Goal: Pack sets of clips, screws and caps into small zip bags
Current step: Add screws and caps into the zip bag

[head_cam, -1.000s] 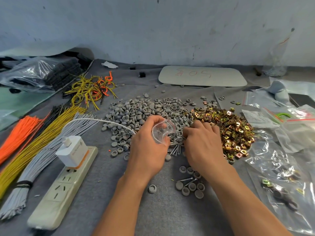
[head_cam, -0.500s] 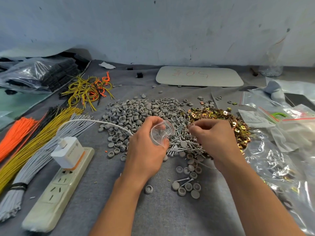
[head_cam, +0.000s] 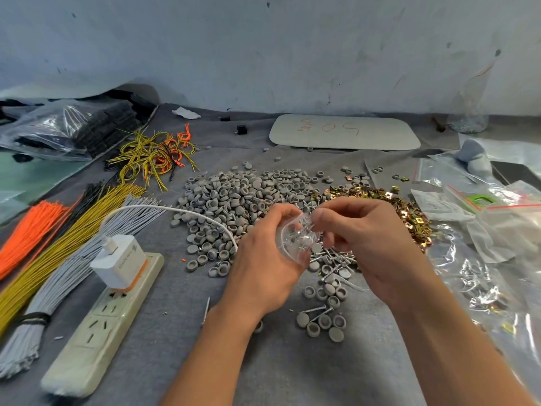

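Observation:
My left hand [head_cam: 260, 268] grips a small clear zip bag [head_cam: 292, 244] and holds its mouth open, above the grey cloth. My right hand [head_cam: 366, 241] has its curled fingertips pinched together at the bag's mouth; what they hold is hidden. A large heap of grey caps [head_cam: 243, 197] lies behind my left hand. Gold clips [head_cam: 409, 212] are heaped behind my right hand. Loose screws [head_cam: 336, 257] lie under and between my hands. A small group of caps with two screws [head_cam: 320, 320] sits nearer to me.
A power strip [head_cam: 93, 332] with a white charger [head_cam: 118, 260] and its cable lies at the left, beside bundles of grey, yellow and orange wires [head_cam: 44, 259]. Clear plastic bags [head_cam: 497, 230] cover the right side. A white board [head_cam: 342, 133] lies at the back.
My right hand lifted off the pile of screws and clips with its fingers pinched and moved left to the mouth of the bag. My left hand kept the bag almost in place.

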Motion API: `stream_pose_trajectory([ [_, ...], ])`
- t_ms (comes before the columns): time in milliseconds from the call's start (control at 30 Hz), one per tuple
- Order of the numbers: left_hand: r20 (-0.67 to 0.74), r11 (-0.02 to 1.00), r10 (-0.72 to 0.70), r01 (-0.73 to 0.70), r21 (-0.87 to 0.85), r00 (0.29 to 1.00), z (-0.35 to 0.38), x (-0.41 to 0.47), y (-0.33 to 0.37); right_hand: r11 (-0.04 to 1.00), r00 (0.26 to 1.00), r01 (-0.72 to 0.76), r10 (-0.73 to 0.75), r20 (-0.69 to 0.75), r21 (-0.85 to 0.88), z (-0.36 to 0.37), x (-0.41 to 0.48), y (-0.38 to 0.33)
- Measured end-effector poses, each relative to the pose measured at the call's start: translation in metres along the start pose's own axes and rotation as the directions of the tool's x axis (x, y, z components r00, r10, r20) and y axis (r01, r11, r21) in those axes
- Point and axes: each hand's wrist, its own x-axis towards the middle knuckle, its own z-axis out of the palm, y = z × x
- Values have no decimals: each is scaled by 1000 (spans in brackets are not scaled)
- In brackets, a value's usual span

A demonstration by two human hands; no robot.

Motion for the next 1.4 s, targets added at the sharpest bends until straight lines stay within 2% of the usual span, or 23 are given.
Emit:
stream_pose_trajectory([
  [100, 21, 997, -24, 25, -77, 999, -1, 2, -1, 947, 995, 101, -102, 14, -303, 13, 0, -5],
  [167, 46, 986, -45, 52, -161, 998, -1, 4, -3, 896, 993, 117, -117, 25, -429, 19, -1, -5],
  [233, 72, 962, -66, 82, -262, 995, 0, 5, -4, 910, 992, 125, -114, 51, -396, 21, -1, -5],
  [300, 65, 930, -85, 103, -353, 994, 1, 7, -4, 957, 992, 123, -120, 28, -263, 18, 1, -5],
  [367, 35, 899, -99, 105, -425, 994, 0, 8, -4, 983, 988, 103, -118, -99, -152, 10, 4, -4],
  [433, 37, 844, -118, 120, -522, 992, -1, 9, -3, 975, 974, 61, -105, -203, -213, 1, 10, 1],
  [500, 69, 740, -143, 153, -655, 987, -4, 10, -1, 907, 979, 1, -86, -183, -421, -5, 14, 9],
  [600, 129, 566, -172, 205, -799, 977, -9, 11, 1, 767, 999, -31, 6, -41, -641, 2, 21, 22],
  [667, 156, 476, -184, 227, -849, 970, -10, 12, 0, 599, 996, -4, 71, 48, -801, 10, 27, 30],
  [733, 150, 437, -194, 222, -871, 970, -12, 12, -2, 430, 992, 37, 97, 86, -902, 17, 29, 37],
  [867, 123, 427, -221, 209, -880, 968, -12, 13, -6, 272, 997, 74, -6, 75, -959, 13, 27, 42],
  [1000, 108, 460, -216, 198, -865, 970, -10, 13, -7, 273, 1000, 19, -5, 18, -962, 10, 26, 36],
  [1200, 104, 482, -200, 191, -855, 974, -10, 13, -8, 193, 991, 113, 42, 123, -975, 10, 26, 43],
  [1400, 103, 496, -186, 184, -849, 977, -8, 14, -10, 194, 993, 97, -80, 82, -976, 11, 25, 48],
])
